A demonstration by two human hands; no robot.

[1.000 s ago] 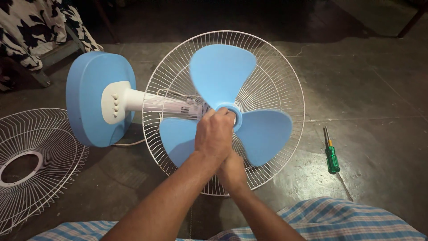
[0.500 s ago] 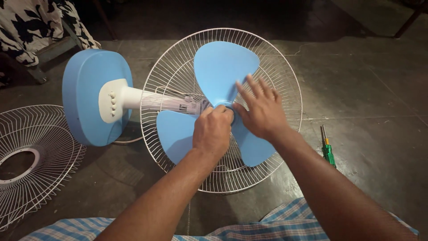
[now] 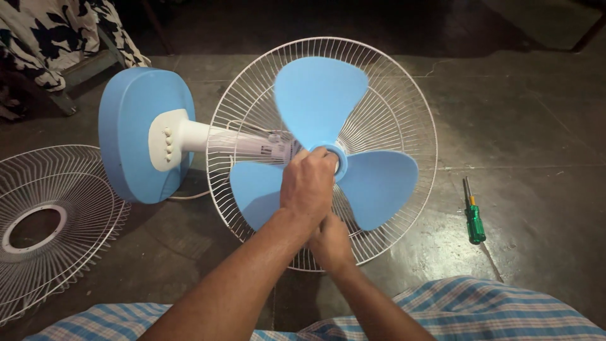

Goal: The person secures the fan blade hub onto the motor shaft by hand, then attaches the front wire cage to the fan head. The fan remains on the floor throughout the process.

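Gripping hub: left hand (image 3: 308, 186) is clenched on the blue fan blade (image 3: 328, 139) centre.
Right hand (image 3: 329, 243): beneath the left, at the wire guard (image 3: 404, 107); grip unclear.
Fan: lying on the floor, middle.
Screwdriver (image 3: 473, 218): right.

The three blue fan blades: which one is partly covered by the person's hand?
The lower-left blade: the left hand overlaps its inner edge at the hub. The top blade and right blade are fully uncovered.
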